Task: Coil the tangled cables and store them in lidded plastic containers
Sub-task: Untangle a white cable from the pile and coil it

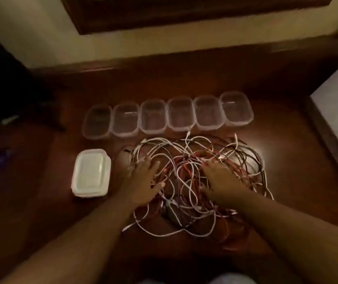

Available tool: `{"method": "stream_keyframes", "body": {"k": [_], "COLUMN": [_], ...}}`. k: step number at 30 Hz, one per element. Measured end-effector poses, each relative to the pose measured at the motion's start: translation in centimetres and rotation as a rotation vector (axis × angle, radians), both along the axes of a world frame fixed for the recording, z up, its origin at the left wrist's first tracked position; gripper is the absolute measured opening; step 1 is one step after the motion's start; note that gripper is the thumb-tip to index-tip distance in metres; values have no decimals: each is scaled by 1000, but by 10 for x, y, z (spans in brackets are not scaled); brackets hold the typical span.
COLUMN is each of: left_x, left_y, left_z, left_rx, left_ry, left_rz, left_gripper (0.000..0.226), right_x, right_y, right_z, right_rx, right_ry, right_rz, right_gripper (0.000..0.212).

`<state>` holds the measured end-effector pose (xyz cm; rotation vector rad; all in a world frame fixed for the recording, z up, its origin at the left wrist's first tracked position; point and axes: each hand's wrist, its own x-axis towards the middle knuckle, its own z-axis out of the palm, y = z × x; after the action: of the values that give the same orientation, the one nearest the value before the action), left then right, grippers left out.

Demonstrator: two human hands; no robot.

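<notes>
Step looked like the start: sorting the tangle, nothing coiled yet. Lids [91, 173] sat stacked at left, tubs [152, 116] in a row behind, uncovered. Left hand [143, 181] & right hand [222, 179] lay palm-down on the cables [188, 177], fingers spread, pinching nothing. Next prob. needs one cable end found & teased free.

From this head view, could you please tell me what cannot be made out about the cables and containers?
- Cable tangle: motion blur hides the connector types and the cable count.
- Left hand and right hand: both cover the strands beneath them.
- Stack of lids: blur hides how many lids.
- Open containers: the contents of the leftmost one are too dark to tell.
</notes>
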<state>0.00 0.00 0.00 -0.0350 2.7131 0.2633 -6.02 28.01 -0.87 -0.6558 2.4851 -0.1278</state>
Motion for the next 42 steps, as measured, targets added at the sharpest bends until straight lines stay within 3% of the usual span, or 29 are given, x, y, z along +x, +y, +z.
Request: {"method": "stream_keyframes", "body": {"k": [2, 8, 20, 26, 32, 42], "left_x": [11, 32, 35, 35, 36, 36], "left_y": [3, 4, 4, 9, 13, 14], "left_z": [-22, -73, -89, -87, -87, -85], "left_rx": [-2, -37, -49, -13, -37, -45], "left_ry": [-20, 226, 366, 418, 453, 477], "left_rz": [1, 55, 95, 104, 97, 99], "left_gripper": [79, 73, 73, 78, 64, 63], "right_x": [10, 27, 29, 35, 38, 54], "right_y": [-3, -2, 1, -1, -1, 2], "right_z": [-15, -55, -64, -65, -66, -60], "right_rx": [11, -59, -88, -173, -224, -462], "right_ry": [38, 172, 241, 341, 398, 563], "right_rz": [-6, -69, -73, -70, -95, -152], "right_gripper": [92, 81, 79, 95, 67, 50]}}
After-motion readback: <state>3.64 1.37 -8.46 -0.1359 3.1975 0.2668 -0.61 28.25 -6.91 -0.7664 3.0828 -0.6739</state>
